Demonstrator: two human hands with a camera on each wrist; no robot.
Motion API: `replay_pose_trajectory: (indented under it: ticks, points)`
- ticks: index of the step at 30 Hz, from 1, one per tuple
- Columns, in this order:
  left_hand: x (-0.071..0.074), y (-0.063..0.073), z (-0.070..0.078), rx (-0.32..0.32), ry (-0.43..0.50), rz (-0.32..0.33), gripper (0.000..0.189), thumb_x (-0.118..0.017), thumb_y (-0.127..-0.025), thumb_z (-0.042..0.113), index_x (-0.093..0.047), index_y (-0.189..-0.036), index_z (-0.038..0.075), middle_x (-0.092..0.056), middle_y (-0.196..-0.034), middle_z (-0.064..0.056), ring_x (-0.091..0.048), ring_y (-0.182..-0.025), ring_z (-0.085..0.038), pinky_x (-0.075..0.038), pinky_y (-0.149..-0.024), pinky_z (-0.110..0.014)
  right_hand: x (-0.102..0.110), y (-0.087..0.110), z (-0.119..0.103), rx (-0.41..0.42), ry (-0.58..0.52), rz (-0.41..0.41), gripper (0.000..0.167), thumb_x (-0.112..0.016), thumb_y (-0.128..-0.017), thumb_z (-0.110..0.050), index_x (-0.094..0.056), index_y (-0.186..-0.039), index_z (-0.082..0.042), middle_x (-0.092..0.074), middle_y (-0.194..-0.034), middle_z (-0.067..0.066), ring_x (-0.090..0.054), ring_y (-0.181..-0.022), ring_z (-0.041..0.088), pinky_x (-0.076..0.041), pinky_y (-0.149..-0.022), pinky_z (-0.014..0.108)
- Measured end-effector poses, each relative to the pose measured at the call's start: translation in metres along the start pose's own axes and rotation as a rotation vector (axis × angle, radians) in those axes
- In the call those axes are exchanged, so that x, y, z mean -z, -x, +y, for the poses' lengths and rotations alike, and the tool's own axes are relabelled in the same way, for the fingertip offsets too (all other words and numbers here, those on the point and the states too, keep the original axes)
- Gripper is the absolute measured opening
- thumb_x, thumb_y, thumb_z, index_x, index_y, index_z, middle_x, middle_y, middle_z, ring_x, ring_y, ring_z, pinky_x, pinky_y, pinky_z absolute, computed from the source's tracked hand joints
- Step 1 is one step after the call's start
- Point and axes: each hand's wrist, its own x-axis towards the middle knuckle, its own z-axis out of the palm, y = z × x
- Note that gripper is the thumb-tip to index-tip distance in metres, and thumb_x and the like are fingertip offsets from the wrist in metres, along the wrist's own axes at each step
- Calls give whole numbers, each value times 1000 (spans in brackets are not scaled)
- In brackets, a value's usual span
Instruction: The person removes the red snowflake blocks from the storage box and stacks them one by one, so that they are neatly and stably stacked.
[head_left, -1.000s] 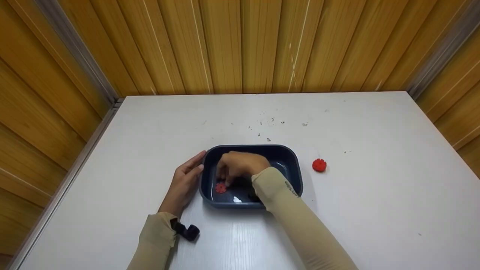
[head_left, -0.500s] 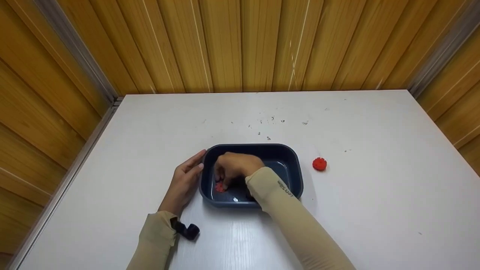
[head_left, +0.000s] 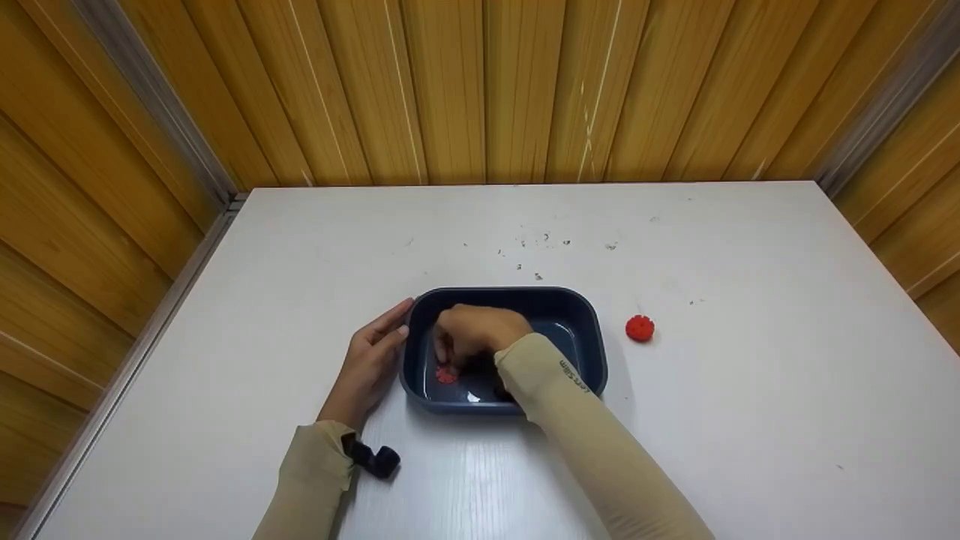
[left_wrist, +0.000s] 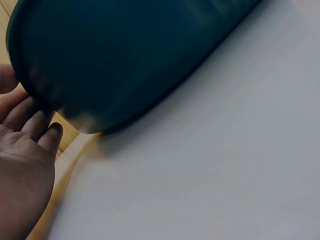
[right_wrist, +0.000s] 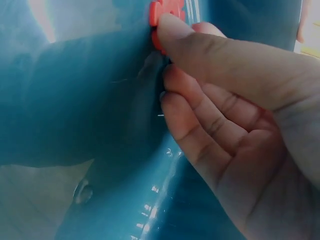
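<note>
A dark blue rectangular tub (head_left: 504,409) stands on the white table. My right hand (head_left: 480,330) reaches down inside it and pinches a red notched plastic disc (head_left: 446,374) near the left end. In the right wrist view, the thumb presses the near face of the red disc (right_wrist: 167,11), with a finger partly hidden behind it; the other fingers curl loosely below. My left hand (head_left: 369,367) rests its fairly straight fingers and thumb against the tub's left outer wall. In the left wrist view, those fingers (left_wrist: 35,117) touch the tub's side (left_wrist: 110,65).
Another red notched disc (head_left: 640,328) lies on the table, right of the tub. A black wrist-camera mount (head_left: 379,461) sticks out from the left sleeve. Wood-panelled walls (head_left: 517,90) border the table (head_left: 750,405) at the back and sides.
My right hand dipped slightly left onto the disc in the tub, then shifted a little back right with the disc between its fingertips. The left hand and tub stayed in place.
</note>
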Motion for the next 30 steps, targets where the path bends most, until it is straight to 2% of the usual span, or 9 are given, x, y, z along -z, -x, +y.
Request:
replay_pose_trajectory:
  ticks: [5,9,13,21,30]
  points:
    - [0,0,1,11,16,-1,48,-53,-93,3,-46,-141,1,-44,-149,-10,-37,-141,-16,-36,-110,-18,0,0,0,-5,-22,-2,21,-77,-70,-1,-72,-83,-18,-68,-72,-7,-57,-66,7,-48,-58,21]
    - [0,0,1,8,19,1,48,-54,-93,2,-46,-141,0,-45,-148,-11,-38,-141,-17,-36,-109,-18,1,2,-1,-24,-23,-19,22,-81,-71,-7,-71,-85,-20,-68,-74,-8,-59,-68,8,-49,-60,23]
    - [-1,0,2,6,32,2,49,-54,-93,2,-46,-141,0,-45,-148,-11,-38,-140,-17,-36,-110,-18,2,3,-3,-28,1,-36,20,-82,-71,-11,-70,-84,-20,-68,-75,-8,-59,-68,8,-49,-61,24]
    - [0,-1,0,5,7,8,48,-55,-93,2,-47,-140,0,-46,-148,-10,-38,-140,-16,-34,-111,-19,2,6,-2,-40,15,-44,21,-79,-71,-5,-67,-80,-20,-65,-72,-6,-56,-66,11,-46,-56,25]
    - [0,0,1,0,11,-3,49,-55,-93,3,-45,-141,-1,-44,-149,-11,-37,-140,-15,-35,-110,-17,4,6,6,-6,-8,-35,20,-76,-69,-2,-69,-77,-19,-66,-71,-7,-55,-64,9,-46,-54,23]
